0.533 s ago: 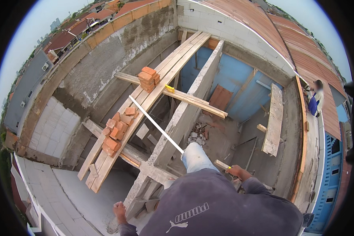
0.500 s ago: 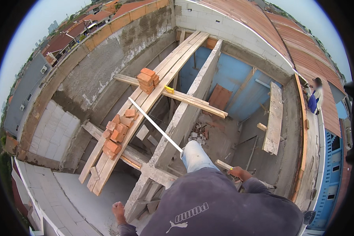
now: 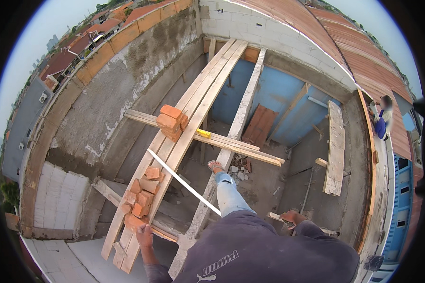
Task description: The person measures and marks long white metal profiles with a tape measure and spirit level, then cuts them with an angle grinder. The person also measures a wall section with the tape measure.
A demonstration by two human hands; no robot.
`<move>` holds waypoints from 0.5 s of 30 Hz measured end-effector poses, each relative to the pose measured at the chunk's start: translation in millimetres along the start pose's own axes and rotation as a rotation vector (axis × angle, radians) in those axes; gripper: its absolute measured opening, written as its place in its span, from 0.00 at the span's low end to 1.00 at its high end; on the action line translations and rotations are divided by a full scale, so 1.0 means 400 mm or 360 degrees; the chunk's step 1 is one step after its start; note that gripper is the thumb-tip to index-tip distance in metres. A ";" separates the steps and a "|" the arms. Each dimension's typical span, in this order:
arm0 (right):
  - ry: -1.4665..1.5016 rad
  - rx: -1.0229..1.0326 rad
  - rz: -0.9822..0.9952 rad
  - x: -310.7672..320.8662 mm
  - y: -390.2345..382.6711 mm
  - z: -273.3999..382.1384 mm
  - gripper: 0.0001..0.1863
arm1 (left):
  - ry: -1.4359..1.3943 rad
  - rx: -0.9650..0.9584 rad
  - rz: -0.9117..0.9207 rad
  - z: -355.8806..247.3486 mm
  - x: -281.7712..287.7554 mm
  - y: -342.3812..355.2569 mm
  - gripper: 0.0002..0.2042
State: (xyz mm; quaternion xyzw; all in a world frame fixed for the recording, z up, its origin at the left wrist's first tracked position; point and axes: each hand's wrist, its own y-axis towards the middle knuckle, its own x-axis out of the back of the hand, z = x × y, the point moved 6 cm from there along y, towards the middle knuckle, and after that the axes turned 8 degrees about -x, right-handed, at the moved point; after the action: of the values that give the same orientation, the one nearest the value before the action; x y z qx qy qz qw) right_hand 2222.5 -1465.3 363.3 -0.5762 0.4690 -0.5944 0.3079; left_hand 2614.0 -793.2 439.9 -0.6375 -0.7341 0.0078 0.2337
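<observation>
My left hand (image 3: 145, 236) is at the near end of a pile of orange-red bricks, its bent fingers on the edge of the lowest brick (image 3: 135, 221). The pile lies loosely on long wooden planks (image 3: 193, 123). My right hand (image 3: 293, 218), off to the right, is closed round something dark that I cannot make out, close to a short pale piece of wood (image 3: 275, 216). From beside my leg (image 3: 231, 191) a long white straight bar (image 3: 184, 183) reaches to the planks. My sandalled foot (image 3: 215, 166) is on or beside the narrow concrete beam (image 3: 243, 111).
Further along the planks stands a neater brick stack (image 3: 172, 120). A yellow tool (image 3: 203, 133) lies on the crossing timbers (image 3: 241, 147). Below is a deep room with rubble (image 3: 241, 170). Another person (image 3: 384, 115) is by the right wall; a separate plank (image 3: 334, 148) hangs along that side.
My left hand has moved up and forward to the bricks. My foot has come into view ahead by the beam. The right hand has shifted slightly right and down.
</observation>
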 end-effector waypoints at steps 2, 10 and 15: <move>-0.0031 -0.0105 0.0138 0.053 0.021 0.246 0.32 | -0.0201 -0.0179 0.0261 -0.187 -0.207 0.209 0.13; 0.0118 0.0431 0.0130 0.413 -0.216 1.067 0.38 | 0.0356 -0.0083 0.0511 -0.616 -0.682 0.666 0.14; 0.0079 0.0833 -0.0109 0.568 -0.383 1.408 0.37 | 0.0473 0.0036 0.0488 -0.613 -0.742 0.788 0.13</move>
State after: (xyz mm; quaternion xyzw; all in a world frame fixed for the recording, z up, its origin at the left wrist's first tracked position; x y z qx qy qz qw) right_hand 2764.2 -1728.7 534.5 -0.4776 0.2869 -0.7195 0.4146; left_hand 3017.3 -1083.2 461.8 -0.7332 -0.5857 -0.0426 0.3427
